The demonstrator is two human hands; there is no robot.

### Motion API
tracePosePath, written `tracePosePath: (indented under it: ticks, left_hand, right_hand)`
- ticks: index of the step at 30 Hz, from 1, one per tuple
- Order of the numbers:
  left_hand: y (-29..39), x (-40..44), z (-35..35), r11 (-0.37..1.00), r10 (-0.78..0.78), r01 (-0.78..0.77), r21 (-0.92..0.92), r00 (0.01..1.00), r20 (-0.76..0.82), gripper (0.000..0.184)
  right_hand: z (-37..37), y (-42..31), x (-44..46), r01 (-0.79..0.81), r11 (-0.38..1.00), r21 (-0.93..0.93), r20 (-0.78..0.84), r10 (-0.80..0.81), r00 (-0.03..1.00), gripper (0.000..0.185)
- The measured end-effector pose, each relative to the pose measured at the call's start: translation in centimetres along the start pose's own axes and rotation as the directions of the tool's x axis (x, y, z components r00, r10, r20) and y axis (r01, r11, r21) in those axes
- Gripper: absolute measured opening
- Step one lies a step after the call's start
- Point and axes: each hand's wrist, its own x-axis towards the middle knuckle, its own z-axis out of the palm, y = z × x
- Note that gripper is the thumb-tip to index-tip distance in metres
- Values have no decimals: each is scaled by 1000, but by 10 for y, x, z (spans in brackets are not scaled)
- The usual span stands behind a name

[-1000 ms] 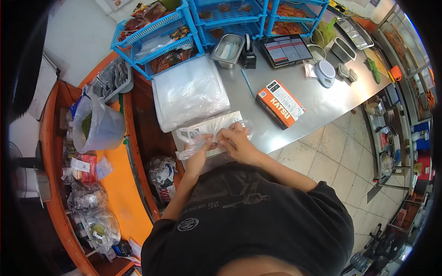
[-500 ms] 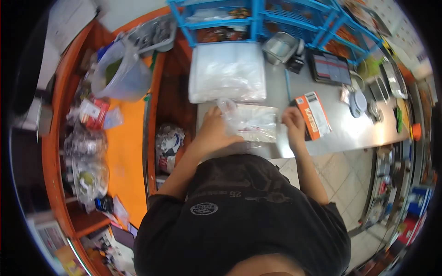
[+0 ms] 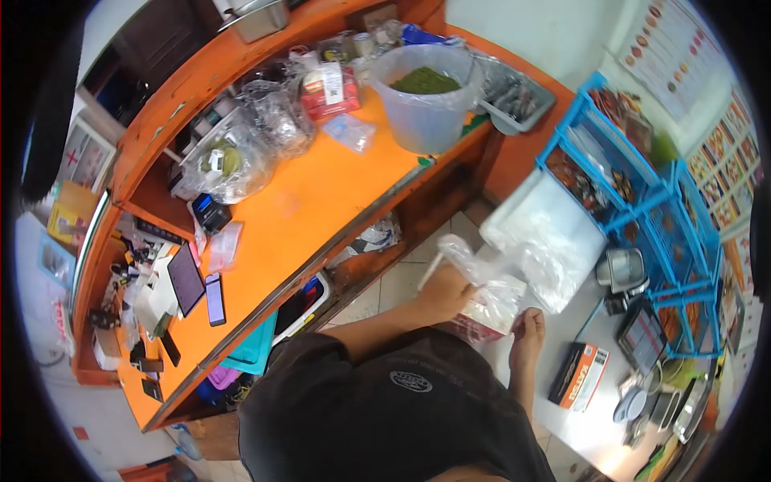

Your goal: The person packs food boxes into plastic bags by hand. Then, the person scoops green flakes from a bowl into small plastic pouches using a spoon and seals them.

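My left hand (image 3: 444, 292) is closed on a crumpled clear plastic bag (image 3: 459, 253), above a pale rectangular pack (image 3: 490, 313) with a reddish side. Loose film from the bag lies over the pack and hides part of it. At the pack's right corner is my right hand (image 3: 528, 328), its fingers curled together on the edge of the plastic. Just beyond the pack lies a large stack of clear plastic bags (image 3: 554, 233) on the metal counter (image 3: 554, 418).
An orange and black box (image 3: 580, 376) lies right of my right hand, near a dark tablet (image 3: 642, 337). Blue shelving (image 3: 642, 201) stands behind the stack. Leftward, an orange counter (image 3: 297, 209) carries a plastic bucket (image 3: 426, 96) with green contents and a phone (image 3: 214, 299).
My view has swung left, bringing more of the orange counter into sight. My right hand has come in from beside the pack to its corner. The left hand still grips the bag.
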Motion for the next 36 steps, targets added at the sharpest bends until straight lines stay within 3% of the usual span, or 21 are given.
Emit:
tracePosePath:
  ticks: [2, 5, 8, 11, 13, 14, 17, 19, 21, 22, 25, 26, 28, 30, 32, 34, 36]
  left_hand:
    - [-16, -10, -34, 990, -137, 139, 24, 988, -71, 28]
    - [-24, -18, -90, 963, -89, 173, 206, 927, -364, 27]
    - [-24, -23, -136, 895, -210, 372, 246, 838, -504, 26]
    - [-74, -34, -169, 895, -269, 417, 157, 786, -557, 23]
    - [-93, -38, -188, 898, -172, 390, 202, 734, -657, 21]
    - [-101, -39, -195, 896, -122, 383, 225, 700, -704, 19]
    - [-124, -47, -212, 901, -277, 433, 35, 636, -720, 17]
    - [-120, -49, -224, 890, -349, 453, -51, 603, -717, 16]
    - [-138, -57, -229, 866, -418, 481, -137, 547, -725, 16]
    - [-147, -55, -231, 927, -277, 366, -84, 514, -812, 17]
    - [-156, -61, -247, 873, -479, 348, -343, 476, -737, 19]
    - [-157, -65, -253, 869, -472, 390, -304, 469, -746, 18]
    - [-159, -68, -277, 851, -456, 475, -224, 457, -764, 18]
    - [-151, -76, -302, 841, -470, 461, -284, 361, -806, 16]
    - [-135, -80, -325, 893, -326, 408, -189, 297, -898, 15]
    - [-115, -83, -345, 880, -222, 468, -77, 262, -939, 15]
    - [-98, -92, -360, 839, -121, 543, 22, 227, -966, 16]
  right_hand:
    - [25, 3, 12, 19, 994, -106, 94, -9, 996, 15]
    - [57, 7, 24, 32, 986, -165, 203, 2, 979, 15]
    - [85, 14, 46, -44, 975, -218, 260, 102, 960, 14]
    - [137, 8, 85, -88, 956, -280, 323, 180, 929, 19]
    - [183, -5, 138, -16, 938, -346, 434, 175, 884, 30]
    - [211, -14, 165, 42, 930, -366, 394, 114, 912, 37]
    - [286, -34, 250, 142, 927, -346, 312, -29, 950, 64]
    - [321, -44, 297, 12, 930, -368, 217, 74, 973, 76]
    - [338, -36, 339, -89, 916, -390, 166, 165, 972, 74]
    - [345, -36, 352, -140, 905, -402, 140, 211, 967, 72]
    - [344, -43, 358, -106, 913, -394, 235, 211, 949, 64]
    - [344, -52, 347, -103, 901, -420, 190, 198, 961, 44]
    - [328, -46, 355, -77, 896, -436, 254, 204, 945, 29]
    - [312, -42, 360, -83, 888, -452, 266, 223, 938, 10]
    - [318, -52, 334, -61, 891, -450, 281, 206, 937, 12]
    - [328, -63, 311, -107, 907, -407, 281, 236, 930, 18]
    - [318, -68, 305, -132, 860, -493, 266, 293, 918, 25]
